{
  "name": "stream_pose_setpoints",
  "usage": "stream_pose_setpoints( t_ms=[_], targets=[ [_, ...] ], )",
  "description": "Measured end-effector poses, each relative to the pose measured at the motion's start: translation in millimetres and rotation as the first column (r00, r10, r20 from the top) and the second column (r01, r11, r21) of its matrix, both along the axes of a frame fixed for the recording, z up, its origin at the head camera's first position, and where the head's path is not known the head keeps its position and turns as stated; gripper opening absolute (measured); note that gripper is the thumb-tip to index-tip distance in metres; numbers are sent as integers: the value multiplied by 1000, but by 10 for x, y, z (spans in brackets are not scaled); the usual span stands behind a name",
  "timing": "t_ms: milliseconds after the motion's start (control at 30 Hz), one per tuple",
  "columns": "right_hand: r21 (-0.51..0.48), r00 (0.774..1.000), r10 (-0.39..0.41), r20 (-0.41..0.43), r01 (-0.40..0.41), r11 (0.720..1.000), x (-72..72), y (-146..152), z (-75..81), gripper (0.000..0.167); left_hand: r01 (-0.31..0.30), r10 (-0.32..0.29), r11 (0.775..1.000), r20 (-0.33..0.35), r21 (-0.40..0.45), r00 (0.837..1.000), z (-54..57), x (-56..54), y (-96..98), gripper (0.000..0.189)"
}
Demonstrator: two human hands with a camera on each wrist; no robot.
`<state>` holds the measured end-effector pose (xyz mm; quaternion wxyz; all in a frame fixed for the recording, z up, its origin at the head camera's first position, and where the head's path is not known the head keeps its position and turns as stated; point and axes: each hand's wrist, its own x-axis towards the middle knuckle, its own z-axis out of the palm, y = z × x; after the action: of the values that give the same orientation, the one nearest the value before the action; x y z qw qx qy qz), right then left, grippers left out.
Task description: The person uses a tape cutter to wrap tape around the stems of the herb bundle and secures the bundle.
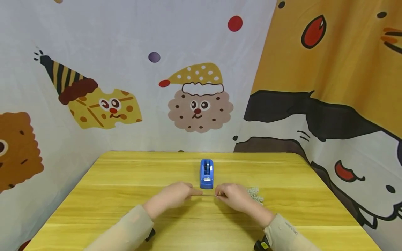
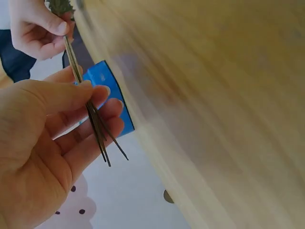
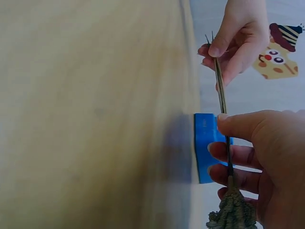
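A bunch of thin brown stems [image 1: 204, 195] runs level between the two hands, close over the table. My left hand [image 1: 177, 195] pinches it near the bare ends, between thumb and fingers; in the left wrist view those stem ends [image 2: 105, 152] fan out past the fingers. On the other side, my right hand [image 1: 235, 196] pinches the same stems between thumb and fingers. Bumpy grey-green flower heads [image 3: 232, 210] hang together at that end, below the right fingers in the right wrist view. Just beyond the hands stands a blue tape dispenser [image 1: 206, 183].
The yellow wood-grain table [image 1: 125, 170] has its far edge against a cartoon-printed cloth backdrop [image 1: 125, 35]. More printed cloth [image 1: 361, 157] hangs along the right side. A dark device [image 1: 262, 244] shows under the right sleeve.
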<state>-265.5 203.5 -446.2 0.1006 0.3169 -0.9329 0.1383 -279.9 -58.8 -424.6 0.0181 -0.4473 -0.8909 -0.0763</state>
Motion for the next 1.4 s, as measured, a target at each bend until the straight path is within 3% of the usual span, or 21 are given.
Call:
stream_pose_setpoints(
  t_ms=[433, 800, 1200, 1400],
  targets=[
    [22, 1000, -4, 22, 3, 1000, -26, 21, -62, 7, -50, 49, 998, -28, -45, 998, -53, 75, 98, 46],
    [30, 998, -20, 64, 18, 999, -58, 17, -74, 7, -72, 67, 995, -74, -68, 995, -95, 54, 132, 41],
    [6, 991, -18, 130, 17, 1000, -94, 37, -107, 6, -43, 41, 998, -54, -51, 998, -125, 16, 129, 32],
    [-8, 988, -19, 150, 20, 1000, -109, 38, -111, 6, -33, 33, 999, 10, -10, 999, -121, -15, 98, 27]
  ],
)
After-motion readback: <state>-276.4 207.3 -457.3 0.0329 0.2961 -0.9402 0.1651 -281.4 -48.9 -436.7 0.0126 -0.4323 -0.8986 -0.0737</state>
